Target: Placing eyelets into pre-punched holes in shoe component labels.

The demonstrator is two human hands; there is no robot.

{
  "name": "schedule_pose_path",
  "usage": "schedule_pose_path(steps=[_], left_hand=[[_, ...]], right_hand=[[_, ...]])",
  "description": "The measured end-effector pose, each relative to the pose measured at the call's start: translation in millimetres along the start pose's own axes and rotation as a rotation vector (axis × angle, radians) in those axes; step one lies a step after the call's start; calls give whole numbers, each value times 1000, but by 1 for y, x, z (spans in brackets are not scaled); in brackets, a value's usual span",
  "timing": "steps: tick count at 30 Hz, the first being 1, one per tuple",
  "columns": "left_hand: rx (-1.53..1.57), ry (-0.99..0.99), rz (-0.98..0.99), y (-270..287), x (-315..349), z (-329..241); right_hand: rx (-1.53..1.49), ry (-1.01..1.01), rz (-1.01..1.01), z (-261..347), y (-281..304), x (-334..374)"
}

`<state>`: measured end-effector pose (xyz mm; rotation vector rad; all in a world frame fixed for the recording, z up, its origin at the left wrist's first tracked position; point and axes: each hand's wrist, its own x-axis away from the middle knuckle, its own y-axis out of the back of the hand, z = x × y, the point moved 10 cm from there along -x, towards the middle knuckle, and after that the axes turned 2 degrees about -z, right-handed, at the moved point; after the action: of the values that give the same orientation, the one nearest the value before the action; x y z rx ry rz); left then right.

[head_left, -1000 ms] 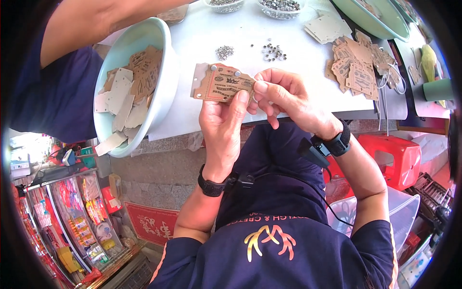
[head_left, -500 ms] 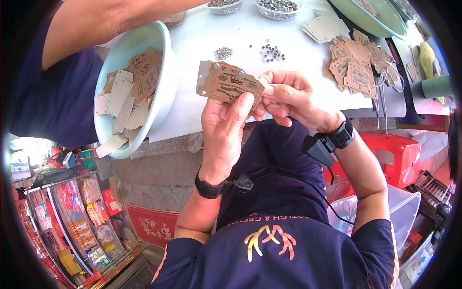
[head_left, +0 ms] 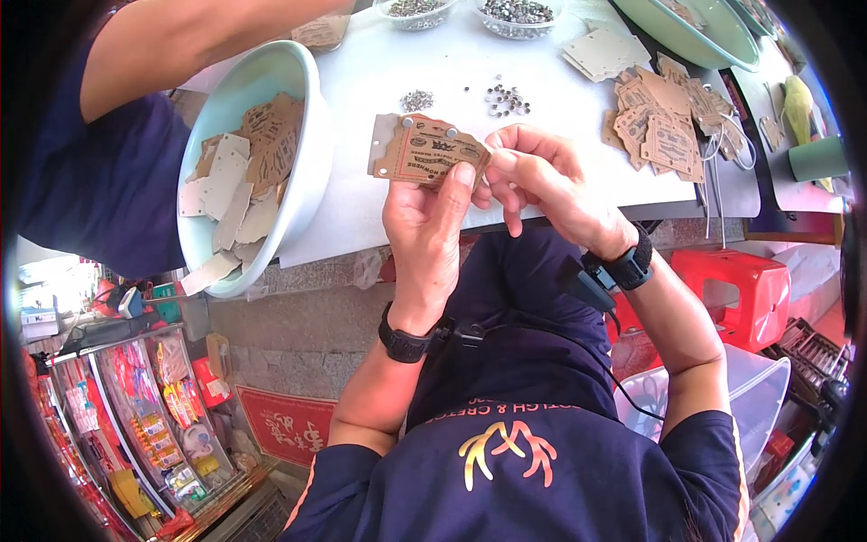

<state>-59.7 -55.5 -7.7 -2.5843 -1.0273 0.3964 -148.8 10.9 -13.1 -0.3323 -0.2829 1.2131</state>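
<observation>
My left hand [head_left: 429, 221] grips a brown printed cardboard plate [head_left: 424, 155] with a wavy edge and a grey-white board behind it, the thumb pressed on its front. Two silvery round studs show along its far edge, and holes pierce its left side. At the plate's right corner, my right hand [head_left: 551, 185] has thumb and index finger pinched together; whatever lies between them is too small to make out. Beyond the hands on the white tabletop lie a small pile of silvery bits [head_left: 417, 101] and a scatter of dark and silver round studs [head_left: 508, 101].
A pale blue basin [head_left: 312, 172] with cardboard pieces stands left, near another person's forearm [head_left: 199, 45]. Clear tubs of metal parts [head_left: 517, 20] sit at the far edge. Right are stacked brown plates [head_left: 664, 126], white cords [head_left: 718, 172] and a green basin [head_left: 722, 54]. A red stool [head_left: 745, 298] stands below.
My left wrist has turned slightly and shifted a little right. My right hand's fingers have curled slightly, staying by the plate's corner. The other person's forearm has moved a little.
</observation>
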Motion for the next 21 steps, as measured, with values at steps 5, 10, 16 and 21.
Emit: schedule_pose_path(steps=[5, 10, 16, 21], left_hand=[[-35, 11, -14, -2, -1, 0], [-36, -26, -12, 2, -3, -2], [-97, -4, -103, 7, -4, -9], [-68, 24, -92, 3, 0, -11]], right_hand=[[87, 0, -5, 2, 0, -1], [113, 30, 19, 3, -4, -5], [249, 38, -206, 2, 12, -2], [269, 9, -228, 9, 16, 3]])
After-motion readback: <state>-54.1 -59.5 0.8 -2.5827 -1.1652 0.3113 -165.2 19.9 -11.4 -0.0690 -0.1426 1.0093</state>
